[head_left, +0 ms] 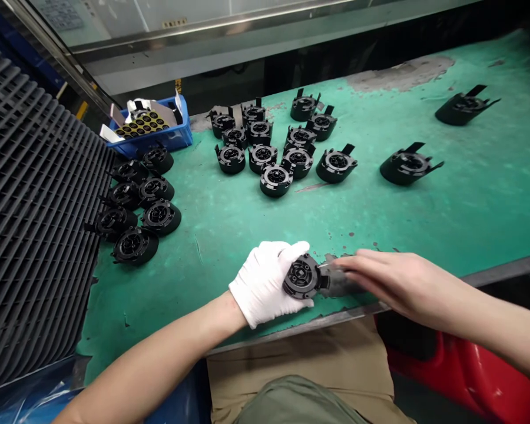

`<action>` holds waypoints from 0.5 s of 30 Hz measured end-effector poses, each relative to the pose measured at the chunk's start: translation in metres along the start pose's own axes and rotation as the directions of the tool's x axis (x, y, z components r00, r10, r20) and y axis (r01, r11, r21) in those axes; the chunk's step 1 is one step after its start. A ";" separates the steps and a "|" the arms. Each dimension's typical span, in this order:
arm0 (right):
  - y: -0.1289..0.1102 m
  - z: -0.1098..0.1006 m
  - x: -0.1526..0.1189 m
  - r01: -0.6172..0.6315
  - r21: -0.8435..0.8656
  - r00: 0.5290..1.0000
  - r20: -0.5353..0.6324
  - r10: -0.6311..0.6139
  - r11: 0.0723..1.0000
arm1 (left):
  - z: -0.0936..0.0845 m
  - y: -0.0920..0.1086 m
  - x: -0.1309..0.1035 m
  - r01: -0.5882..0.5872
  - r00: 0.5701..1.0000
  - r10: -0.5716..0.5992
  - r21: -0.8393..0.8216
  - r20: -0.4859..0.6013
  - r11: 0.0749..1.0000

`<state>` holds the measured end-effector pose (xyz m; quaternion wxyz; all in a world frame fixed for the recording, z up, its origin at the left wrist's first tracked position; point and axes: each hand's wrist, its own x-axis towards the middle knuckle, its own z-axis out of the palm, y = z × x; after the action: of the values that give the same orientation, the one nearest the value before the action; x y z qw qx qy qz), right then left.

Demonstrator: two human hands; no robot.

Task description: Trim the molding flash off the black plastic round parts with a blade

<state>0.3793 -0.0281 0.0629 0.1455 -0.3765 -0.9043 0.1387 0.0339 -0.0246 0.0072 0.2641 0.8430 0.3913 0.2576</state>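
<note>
Clock positions taken from the held part. Left hand (269, 282), in a white glove, is closed round a black round part (301, 277), thumb across its upper edge, fingers under the lower. Part sits over the near edge of the green table (194, 282), ringed face up, a dark tab sticking out at 3. Right hand (388, 280) is bare, at 3, fingers close together and reaching to that tab; they're blurred, so can't tell if they grip it or anything else

Other black parts stand on the table:
- left group (161, 216) at 10, seven pieces packed close
- middle group (277, 179) between 11 and 12, mostly bunched, upright tabs on several
- near single part (404, 166) and far single part (459, 110), both between 1 and 2, well apart from each other

Blue bin (170, 140) between 10 and 11, on the table, holding a sheet of round gold-and-black stickers (143, 125) plus white scraps. Grey slatted rack (26, 218) at 9, red seat (472, 377) at 4, off the table
</note>
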 end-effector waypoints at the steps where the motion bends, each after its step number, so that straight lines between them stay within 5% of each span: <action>1: -0.007 0.001 -0.006 -0.022 0.034 0.999 -0.030 0.023 0.999 | 0.003 0.002 -0.002 0.008 0.999 -0.008 0.011 -0.034 1.000; 6: -0.064 0.027 -0.038 -0.153 -0.140 0.974 -0.187 0.125 0.978 | 0.019 0.012 -0.011 -0.024 0.988 0.016 -0.050 -0.154 0.998; 10: -0.096 0.042 -0.030 -0.149 -0.319 0.973 -0.216 0.081 0.936 | 0.018 0.021 -0.010 0.026 0.999 -0.024 0.043 -0.043 0.999; 15: -0.101 0.034 -0.017 -0.071 -0.416 0.985 -0.170 -0.001 0.907 | 0.008 0.030 -0.002 0.028 0.997 -0.038 0.134 0.069 0.991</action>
<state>0.3133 -0.1133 0.0651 0.1333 -0.4254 -0.8908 -0.0886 0.0536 -0.0445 0.0205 0.2255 0.8608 0.4119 0.1961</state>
